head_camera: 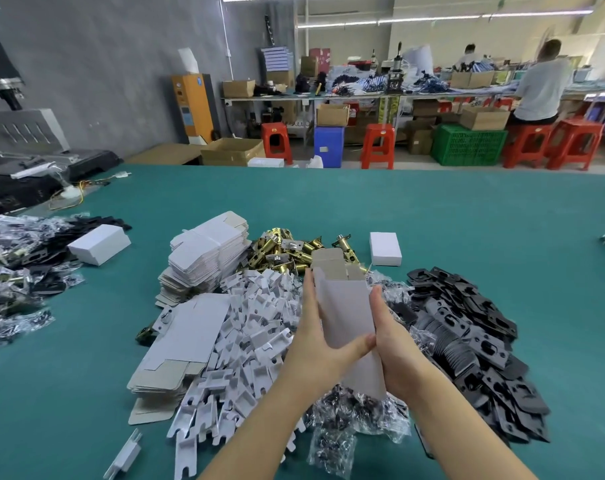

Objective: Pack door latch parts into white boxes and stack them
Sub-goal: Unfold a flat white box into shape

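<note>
Box (pixel 346 313) up in both hands, held above the heaps in the middle of the green table (pixel 467 209), its open brown-lined flaps pointing away toward the far edge. Look at the clutter around it! Just beyond the flaps sits a pile of brass latches (pixel 287 247), and to the right of those a closed white box (pixel 385 248) lies alone on the cloth. Left of the latches, a tall stack of flat box blanks (pixel 204 258) leans a little; a second stack of blanks (pixel 179 344) lies nearer, with one blank spread across its top. Between that stack and the arms spills a big heap of white plastic pieces (pixel 256 323). On the right, black plates (pixel 474 327) fan out in a long pile, touching the clear bags of screws (pixel 356 417) bunched under the wrists. Far left, more bagged parts (pixel 20 265) with another closed box (pixel 98 244) resting on them. Nothing stands between the camera and the held box except the hands themselves.

Now the grip. Left hand (pixel 323 344) wraps the box's left side, fingers straight up along the edge, thumb crossing over the front face. Right hand (pixel 394 344) clasps the right side, thumb up along the edge, fingers curled behind out of sight. The two thumbs nearly meet low on the front panel.
</note>
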The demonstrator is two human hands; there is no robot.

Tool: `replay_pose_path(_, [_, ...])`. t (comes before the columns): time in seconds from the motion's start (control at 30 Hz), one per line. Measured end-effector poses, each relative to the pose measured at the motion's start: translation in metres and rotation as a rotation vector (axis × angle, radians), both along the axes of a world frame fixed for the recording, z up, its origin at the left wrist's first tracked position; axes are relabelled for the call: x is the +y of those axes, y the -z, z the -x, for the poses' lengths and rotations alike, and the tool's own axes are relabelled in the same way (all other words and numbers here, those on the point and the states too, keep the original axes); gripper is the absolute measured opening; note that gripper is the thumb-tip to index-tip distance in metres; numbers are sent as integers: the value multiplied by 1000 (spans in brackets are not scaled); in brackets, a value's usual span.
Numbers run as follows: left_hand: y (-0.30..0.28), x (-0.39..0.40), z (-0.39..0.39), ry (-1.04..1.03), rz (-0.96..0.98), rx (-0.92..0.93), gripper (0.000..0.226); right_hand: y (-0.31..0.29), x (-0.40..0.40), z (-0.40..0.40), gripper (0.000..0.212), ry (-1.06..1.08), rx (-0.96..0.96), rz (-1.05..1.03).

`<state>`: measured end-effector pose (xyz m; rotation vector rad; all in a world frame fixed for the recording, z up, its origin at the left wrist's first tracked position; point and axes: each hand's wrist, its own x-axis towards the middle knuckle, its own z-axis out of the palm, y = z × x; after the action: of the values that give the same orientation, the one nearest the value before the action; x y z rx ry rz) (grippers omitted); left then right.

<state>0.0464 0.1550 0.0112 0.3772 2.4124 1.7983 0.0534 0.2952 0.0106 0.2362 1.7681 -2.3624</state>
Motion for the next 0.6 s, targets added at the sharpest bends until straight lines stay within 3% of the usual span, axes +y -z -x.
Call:
replay_pose_path(0.13, [-7, -4, 0, 33, 108, 156, 107, 1, 5, -3, 97, -52, -20, -50])
replay_pose_path(0.23, [-10, -11, 5, 95, 198, 168, 85, -2, 7, -5, 85, -125, -40, -35])
replay_pose_path(0.33, [-12, -16, 11, 99, 170, 191, 70, -1, 12, -4, 95, -155, -44, 18])
replay_pose_path(0.43, [-15, -20, 16, 76, 145, 226, 51, -2, 17, -3, 92, -192, -53, -46])
replay_pose_path(0.5, [-19, -23, 22, 70, 159, 209, 37, -2, 19, -5, 97, -209, -54, -160])
replay_pose_path(0.6, [-27, -28, 30, 86, 217, 87, 38, -5, 16, -10, 87, -240, -26, -262])
